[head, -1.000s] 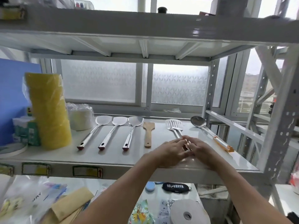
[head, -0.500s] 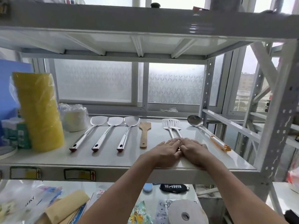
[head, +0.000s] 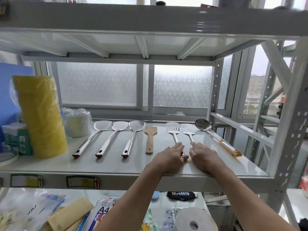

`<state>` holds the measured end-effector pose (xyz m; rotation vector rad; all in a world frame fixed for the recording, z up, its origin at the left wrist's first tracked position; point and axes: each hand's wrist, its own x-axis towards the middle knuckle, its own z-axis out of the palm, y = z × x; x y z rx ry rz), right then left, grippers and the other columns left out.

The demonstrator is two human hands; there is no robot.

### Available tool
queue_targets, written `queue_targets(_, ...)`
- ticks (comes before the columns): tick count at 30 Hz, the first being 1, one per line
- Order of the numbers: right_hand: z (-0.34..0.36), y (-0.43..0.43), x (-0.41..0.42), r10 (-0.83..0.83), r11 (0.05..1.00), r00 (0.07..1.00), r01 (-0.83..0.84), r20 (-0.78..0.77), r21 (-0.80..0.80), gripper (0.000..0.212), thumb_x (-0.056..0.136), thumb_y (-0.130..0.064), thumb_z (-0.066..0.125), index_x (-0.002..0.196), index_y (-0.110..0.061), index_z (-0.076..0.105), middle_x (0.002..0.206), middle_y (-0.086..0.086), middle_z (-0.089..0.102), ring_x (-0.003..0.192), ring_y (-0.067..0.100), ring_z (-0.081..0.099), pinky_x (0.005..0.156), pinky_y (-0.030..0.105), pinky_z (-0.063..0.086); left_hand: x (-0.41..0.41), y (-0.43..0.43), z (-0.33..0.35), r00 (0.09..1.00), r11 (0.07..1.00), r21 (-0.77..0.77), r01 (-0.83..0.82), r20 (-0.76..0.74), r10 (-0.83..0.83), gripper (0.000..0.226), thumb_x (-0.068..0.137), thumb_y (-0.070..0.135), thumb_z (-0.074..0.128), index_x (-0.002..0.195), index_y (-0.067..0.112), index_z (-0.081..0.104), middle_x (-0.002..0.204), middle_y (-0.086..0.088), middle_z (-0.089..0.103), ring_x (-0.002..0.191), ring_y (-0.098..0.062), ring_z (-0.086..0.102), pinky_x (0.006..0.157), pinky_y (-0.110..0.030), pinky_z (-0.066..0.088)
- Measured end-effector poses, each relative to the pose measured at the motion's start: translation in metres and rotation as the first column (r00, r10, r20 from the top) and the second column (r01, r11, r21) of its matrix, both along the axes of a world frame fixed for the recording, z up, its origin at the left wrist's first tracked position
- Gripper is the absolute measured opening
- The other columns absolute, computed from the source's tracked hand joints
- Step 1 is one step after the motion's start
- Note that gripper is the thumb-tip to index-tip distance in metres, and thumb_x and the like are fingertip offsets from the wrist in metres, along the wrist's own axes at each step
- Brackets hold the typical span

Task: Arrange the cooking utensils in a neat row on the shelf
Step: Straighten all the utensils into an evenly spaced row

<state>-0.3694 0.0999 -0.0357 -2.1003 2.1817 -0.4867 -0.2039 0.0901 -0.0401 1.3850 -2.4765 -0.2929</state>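
Several utensils lie in a row on the white shelf, handles toward me. From the left come three steel turners with red-tipped handles, then a wooden spatula. Two slotted spatulas follow, side by side with a small gap. A steel ladle with an orange handle lies angled at the far right. My left hand lies palm-down over the left slotted spatula's handle. My right hand covers the right one's handle. Both handles are mostly hidden.
A tall yellow stack in plastic wrap, a wrapped white roll and tissue packs fill the shelf's left end. The upper shelf hangs close overhead. A steel post bounds the right. Paper packs and a tape roll lie below.
My hands have drawn apart, and the two slotted spatulas, which lay overlapped, now lie side by side with a gap. The other utensils have not moved.
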Motion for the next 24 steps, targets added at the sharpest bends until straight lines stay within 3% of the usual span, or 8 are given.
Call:
queue_targets(5,0.004,0.006,0.003,-0.017,0.998,0.999,0.019,0.033,-0.052,0.057,0.099,-0.030,0.038,0.155,-0.019,0.034,0.155,0.011,0.046,0.140,0.029,0.045,0.111,0.043,0.032,0.001,0.005,0.000,0.997,0.996,-0.035,-0.078,-0.017,0.077,0.058,0.107,0.036,0.032,0.160,0.012,0.023,0.170,-0.001,0.012,0.155,-0.019,0.018,0.126,-0.035,0.012)
queue_targets(8,0.004,0.008,0.003,-0.013,0.997,0.999,0.016,0.042,-0.074,0.055,0.099,-0.030,0.040,0.153,-0.021,0.039,0.151,0.012,0.051,0.136,0.031,0.049,0.109,0.043,0.034,0.002,0.012,0.002,0.993,0.991,-0.060,-0.119,-0.005,0.119,0.057,0.105,0.036,0.032,0.158,0.014,0.028,0.169,0.001,0.017,0.152,-0.025,0.028,0.122,-0.041,0.025)
queue_targets(13,0.004,0.009,0.005,-0.007,0.996,0.999,0.010,0.033,-0.092,0.049,0.099,-0.035,0.041,0.147,-0.024,0.049,0.147,0.008,0.056,0.133,0.028,0.051,0.107,0.042,0.036,0.002,0.023,0.009,0.972,0.973,-0.174,-0.154,0.149,0.181,0.057,0.101,0.038,0.034,0.152,0.011,0.038,0.167,-0.003,0.023,0.138,-0.032,0.048,0.106,-0.045,0.041)
queue_targets(16,0.005,0.011,0.006,0.003,0.996,0.999,0.001,0.043,-0.092,0.048,0.099,-0.034,0.042,0.145,-0.023,0.051,0.148,0.007,0.052,0.132,0.029,0.052,0.106,0.044,0.037,0.003,0.028,0.014,0.947,0.984,-0.136,-0.114,0.285,0.149,0.058,0.106,0.039,0.027,0.156,0.011,0.025,0.169,-0.010,0.010,0.144,-0.035,0.040,0.108,-0.048,0.037)
queue_targets(20,0.008,0.013,0.004,0.094,0.989,0.991,-0.082,0.091,-0.120,0.047,0.097,-0.028,0.052,0.143,-0.019,0.053,0.163,0.004,0.033,0.140,0.030,0.046,0.115,0.041,0.035,0.013,0.027,0.025,0.946,0.999,-0.035,0.004,0.323,0.008,0.059,0.108,0.041,0.024,0.160,0.017,0.011,0.170,-0.013,0.002,0.154,-0.033,0.020,0.120,-0.050,0.025)
queue_targets(24,0.004,0.008,0.000,0.053,0.989,0.996,-0.042,0.075,-0.143,0.047,0.095,-0.029,0.053,0.140,-0.017,0.056,0.145,0.011,0.052,0.135,0.029,0.046,0.110,0.043,0.039,0.034,0.013,0.035,0.927,0.982,0.048,0.184,0.322,-0.190,0.057,0.108,0.035,0.034,0.161,0.016,0.020,0.170,-0.005,0.004,0.157,-0.019,-0.003,0.126,-0.038,-0.001)
